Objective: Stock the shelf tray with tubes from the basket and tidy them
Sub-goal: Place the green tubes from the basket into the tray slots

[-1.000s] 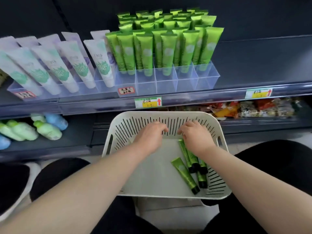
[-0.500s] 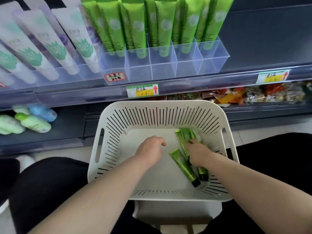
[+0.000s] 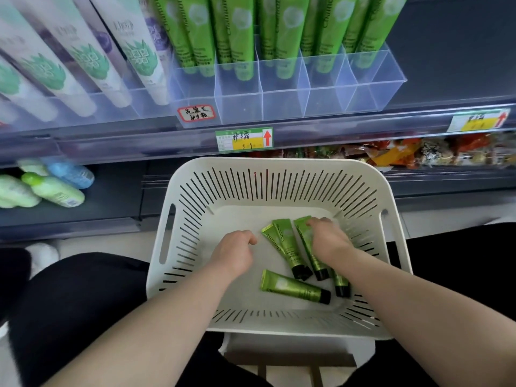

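The white slotted basket (image 3: 173, 233) sits in front of me below the shelf. Several green tubes with black caps lie in it; one lies apart near the front (image 3: 293, 289), another slants in the middle (image 3: 286, 247). My right hand (image 3: 328, 243) lies over the tubes at the right, its fingers curled round the crimped end of one green tube (image 3: 303, 226). My left hand (image 3: 237, 252) hovers over the basket floor with curled fingers, holding nothing. Above, the clear divided shelf tray (image 3: 282, 101) holds upright green tubes (image 3: 240, 37); its front cells hold none.
White and purple tubes (image 3: 134, 51) lean in the neighbouring tray at the left. Price labels (image 3: 244, 138) line the shelf edge. Green and blue bottles (image 3: 53, 188) lie on the lower shelf left, snack packets (image 3: 405, 155) on the right. My dark-clad knees flank the basket.
The view has dropped and closed in on the basket. My right hand has slid onto the right-hand tubes and closed on one; the loose front tube has turned more sideways. The left hand stays curled.
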A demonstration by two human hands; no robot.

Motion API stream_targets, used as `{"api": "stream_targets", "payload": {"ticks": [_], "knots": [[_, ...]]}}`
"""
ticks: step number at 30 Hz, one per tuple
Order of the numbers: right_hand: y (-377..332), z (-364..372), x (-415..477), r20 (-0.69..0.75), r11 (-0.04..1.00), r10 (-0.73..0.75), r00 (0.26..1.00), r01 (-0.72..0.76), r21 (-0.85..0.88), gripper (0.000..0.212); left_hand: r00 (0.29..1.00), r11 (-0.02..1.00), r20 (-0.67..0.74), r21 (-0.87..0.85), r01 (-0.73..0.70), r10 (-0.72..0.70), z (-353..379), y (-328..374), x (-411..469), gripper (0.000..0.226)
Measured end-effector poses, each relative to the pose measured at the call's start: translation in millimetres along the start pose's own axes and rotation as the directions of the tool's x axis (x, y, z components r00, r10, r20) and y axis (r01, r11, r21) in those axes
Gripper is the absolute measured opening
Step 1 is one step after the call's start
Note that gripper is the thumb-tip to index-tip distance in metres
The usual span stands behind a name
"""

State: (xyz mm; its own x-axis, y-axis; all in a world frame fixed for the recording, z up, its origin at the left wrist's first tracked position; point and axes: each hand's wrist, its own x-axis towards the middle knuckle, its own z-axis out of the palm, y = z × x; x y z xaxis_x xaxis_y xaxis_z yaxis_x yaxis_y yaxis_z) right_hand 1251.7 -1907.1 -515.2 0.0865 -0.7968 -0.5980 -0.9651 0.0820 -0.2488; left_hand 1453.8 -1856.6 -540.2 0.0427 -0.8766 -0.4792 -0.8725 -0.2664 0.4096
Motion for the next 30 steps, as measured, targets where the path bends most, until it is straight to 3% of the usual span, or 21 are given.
{"api": "stream_targets", "payload": {"ticks": [4, 13, 17, 21, 26, 30], "knots": [[4.4, 16.2, 4.6, 0.047, 1.0, -0.002, 0.999, 0.003, -0.031, 0.052, 1.0, 1.0, 0.016, -0.02, 0.024, -0.023, 2.2, 0.7, 1.4, 0.03], [-5.6, 33.7, 18.5, 0.032, 0.99, 0.02, 0.999, -0.016, -0.138, 0.061, 0.997, 0.994, 0.043, -0.095, 0.06, -0.056, 4.7, 7.5, 8.1, 0.027], [-2.5, 21.6, 21.8, 0.102, 0.991, 0.062, 0.993, -0.049, -0.128, 0.038, 0.995, 0.989, 0.051, -0.122, 0.089, -0.083, 2.9, 12.4, 11.4, 0.026], [-2.6, 6.8, 20.7, 0.079, 0.996, 0.084, 0.993, -0.084, -0.004, 0.032, 0.99, 0.979, 0.044, -0.155, 0.137, -0.131, 3.1, 26.6, 20.3, 0.025], [-6.3, -13.5, 11.8, -0.087, 0.996, -0.034, 0.996, 0.041, 0.085, 0.049, 0.976, 0.966, 0.072, -0.142, 0.214, -0.206, 4.3, 63.1, 31.6, 0.055], [-3.9, -20.7, 11.7, -0.166, 0.99, -0.094, 0.982, 0.11, 0.091, 0.034, 0.93, 0.907, 0.087, -0.207, 0.367, -0.356, 13.0, 91.8, 36.8, 0.073]]}}
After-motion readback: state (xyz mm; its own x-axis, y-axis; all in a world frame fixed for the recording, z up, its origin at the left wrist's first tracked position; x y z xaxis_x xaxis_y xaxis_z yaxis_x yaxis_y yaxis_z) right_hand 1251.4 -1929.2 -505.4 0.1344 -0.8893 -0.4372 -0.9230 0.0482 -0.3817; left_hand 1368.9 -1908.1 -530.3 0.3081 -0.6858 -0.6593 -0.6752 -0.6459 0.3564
